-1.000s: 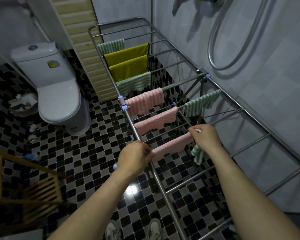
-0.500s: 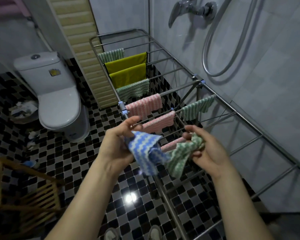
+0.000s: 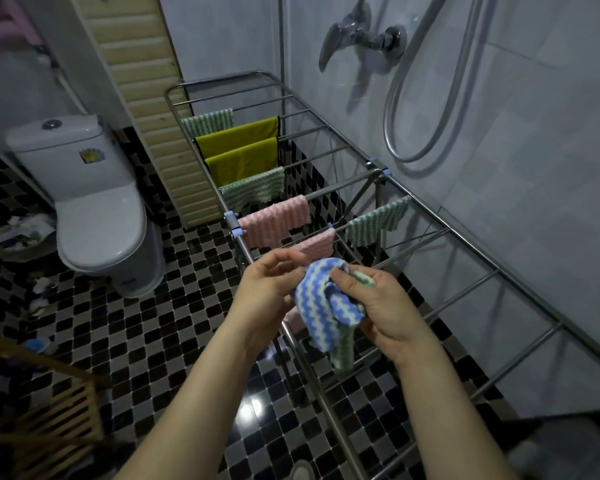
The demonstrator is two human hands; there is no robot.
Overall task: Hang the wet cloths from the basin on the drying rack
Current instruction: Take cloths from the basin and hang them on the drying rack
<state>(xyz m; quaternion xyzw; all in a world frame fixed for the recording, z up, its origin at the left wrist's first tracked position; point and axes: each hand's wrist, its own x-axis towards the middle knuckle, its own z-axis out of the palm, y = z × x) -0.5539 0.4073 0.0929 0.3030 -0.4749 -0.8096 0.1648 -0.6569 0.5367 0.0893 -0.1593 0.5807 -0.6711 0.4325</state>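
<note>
Both hands work in front of the drying rack (image 3: 465, 244), just above its near rails. The left hand (image 3: 267, 289) has its grip pinched on the edge of a crumpled blue-and-white cloth (image 3: 321, 306). The right hand (image 3: 385, 306) has its grip clamped round a green-and-white cloth (image 3: 343, 351), its thumb lying on the blue one. Neither cloth is on a rail yet. Hung already are a far green striped cloth (image 3: 208, 121), two yellow cloths (image 3: 238, 136), another green striped cloth (image 3: 253, 190), two pink cloths (image 3: 274, 221) and a green cloth on the right side (image 3: 378, 221). So the task looks well along, though the basin is out of view and may hold more. The sticker (image 3: 91, 155) on the toilet tank (image 3: 66, 161) is too small to read.
</note>
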